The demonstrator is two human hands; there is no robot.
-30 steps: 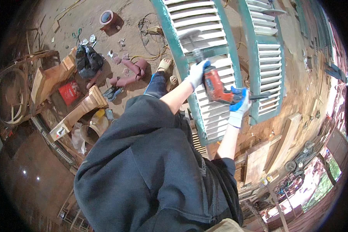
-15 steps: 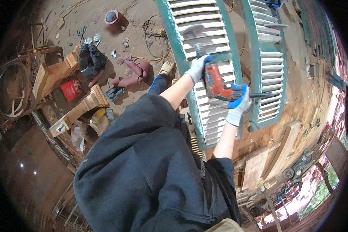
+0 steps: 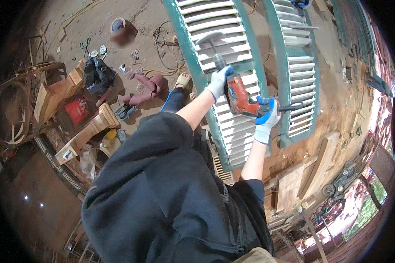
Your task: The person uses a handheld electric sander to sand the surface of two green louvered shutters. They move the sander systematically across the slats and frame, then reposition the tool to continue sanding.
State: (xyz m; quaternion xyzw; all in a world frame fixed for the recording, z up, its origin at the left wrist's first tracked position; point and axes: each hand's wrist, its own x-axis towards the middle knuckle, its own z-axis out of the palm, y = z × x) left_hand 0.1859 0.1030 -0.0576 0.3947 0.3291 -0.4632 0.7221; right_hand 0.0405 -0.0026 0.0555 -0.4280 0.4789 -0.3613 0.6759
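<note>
Both my hands, in white gloves with blue palms, are closed around a red power drill [image 3: 240, 94]. My left hand [image 3: 219, 82] wraps the front of its body, just behind the chuck. My right hand [image 3: 269, 117] grips the rear handle, from which a dark cord end points right. A round disc [image 3: 209, 39] on the drill's shaft lies over the upper white slats of a louvred shutter [image 3: 226, 163] with a green frame. Whether the disc touches the slats, I cannot tell. My left forearm passes above the shutter's left edge.
A second green shutter [image 3: 320, 83] lies to the right, with a partly seen blue thing [image 3: 301, 3] on its top end. Cables [image 3: 162, 44] trail on the ground at left. Carved timber [image 3: 85, 136], a black bag [image 3: 96, 74] and planks [image 3: 324, 160] lie around.
The surroundings have shifted slightly left in view. My hands keep the same grip on the drill, and its disc stays over the same upper part of the shutter.
</note>
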